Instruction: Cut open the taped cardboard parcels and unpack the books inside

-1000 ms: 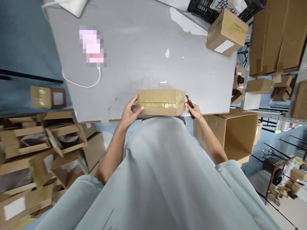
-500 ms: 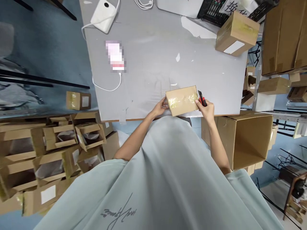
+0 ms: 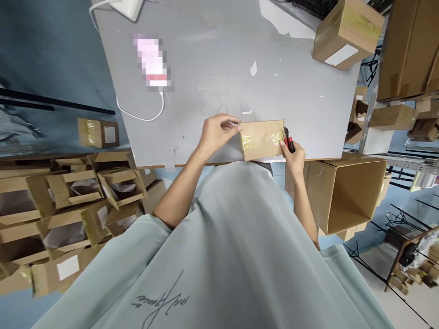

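A small cardboard box with shiny clear tape along its top face lies at the near edge of the table, in front of my body. My right hand grips its right end with the thumb on top. The same hand also holds a black and red box cutter, its dark tip pointing away from me beside the box. At the far left corner of the box, my left hand has thumb and fingers closed on the edge. Its lower fingers are partly hidden.
The grey table carries a phone on a white cable, a white power bank and a taped carton. A large open carton stands at my right. Several open boxes are stacked at my left.
My left hand has moved from the box's left side up to its far left corner. The box has turned slightly straighter. My right hand keeps its hold; the camera view has shifted.
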Demonstrator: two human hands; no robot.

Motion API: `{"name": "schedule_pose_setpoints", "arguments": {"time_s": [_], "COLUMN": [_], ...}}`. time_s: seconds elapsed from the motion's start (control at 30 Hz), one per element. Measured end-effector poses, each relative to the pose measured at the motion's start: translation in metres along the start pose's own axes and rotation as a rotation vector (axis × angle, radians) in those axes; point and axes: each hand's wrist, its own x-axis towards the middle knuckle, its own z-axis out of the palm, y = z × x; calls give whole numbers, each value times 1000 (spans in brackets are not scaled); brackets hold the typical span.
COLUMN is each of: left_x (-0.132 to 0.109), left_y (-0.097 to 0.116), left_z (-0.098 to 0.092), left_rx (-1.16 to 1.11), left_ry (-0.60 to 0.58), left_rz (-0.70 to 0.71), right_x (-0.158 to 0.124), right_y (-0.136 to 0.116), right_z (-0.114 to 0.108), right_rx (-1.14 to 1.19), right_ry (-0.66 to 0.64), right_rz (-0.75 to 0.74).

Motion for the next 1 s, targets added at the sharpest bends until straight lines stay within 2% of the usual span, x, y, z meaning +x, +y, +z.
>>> {"name": "schedule_pose_setpoints", "arguments": {"time_s": [0.1, 0.17, 0.33, 0.43, 0.6, 0.77, 1.0], "left_x": [4, 4, 5, 6, 7, 8, 6], "left_y": [-3, -4, -2, 1, 3, 0, 0], "left_z": [1, 0, -4, -5, -7, -5, 4], "left_rx": [-47, -62, -63, -65, -66, -86, -79], "left_ry": [-19, -32, -58, -74, -84, -83, -41], "left_rz": [-23, -28, -41, -37, -46, -50, -53], "right_x": [-16, -32, -59, -61, -58, -61, -69], "right_y": [-17, -33, -76, -92, -102, -112, -147], "right_z": [-8, -10, 3, 17, 30, 28, 28], "right_rx": [-50, -29, -4, -68, -249, -386, -651], "right_ry": [105, 87, -319, -442, -453, -491, -535], "right_rz": [-44, -91, -111, -98, -89, -87, -2]}}
